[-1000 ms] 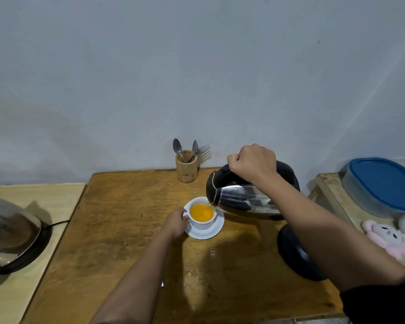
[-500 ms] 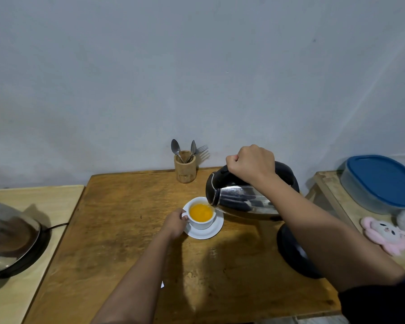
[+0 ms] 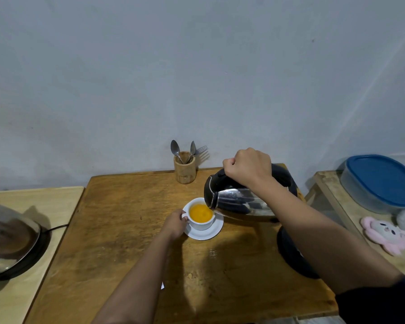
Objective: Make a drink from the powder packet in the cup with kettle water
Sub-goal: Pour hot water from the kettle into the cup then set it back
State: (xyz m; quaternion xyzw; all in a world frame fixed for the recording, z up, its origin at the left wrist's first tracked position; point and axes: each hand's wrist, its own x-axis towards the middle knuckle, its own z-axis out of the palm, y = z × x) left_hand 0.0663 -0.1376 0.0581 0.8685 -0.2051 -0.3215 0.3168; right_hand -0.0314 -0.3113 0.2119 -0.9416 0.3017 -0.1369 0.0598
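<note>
A white cup (image 3: 201, 224) of orange liquid stands on a white saucer (image 3: 206, 233) in the middle of the wooden table (image 3: 126, 230). My left hand (image 3: 175, 224) grips the cup's handle on its left side. My right hand (image 3: 248, 168) is closed around the black handle of a steel kettle (image 3: 239, 202), which is tilted left with its spout over the cup's right rim. A small white corner of paper (image 3: 162, 285) peeks out beside my left forearm; the packet cannot be made out.
A wooden holder (image 3: 184, 170) with spoons and a fork stands at the table's back edge. The black kettle base (image 3: 292, 256) sits on the right. A cooker with a steel lid (image 3: 9, 239) is at left. A blue-lidded tub (image 3: 381, 181) and plush toys (image 3: 386, 232) lie at right.
The kettle stays tilted over the cup and both hands keep their grips. The orange liquid looks slightly higher in the cup; the view has shifted a little.
</note>
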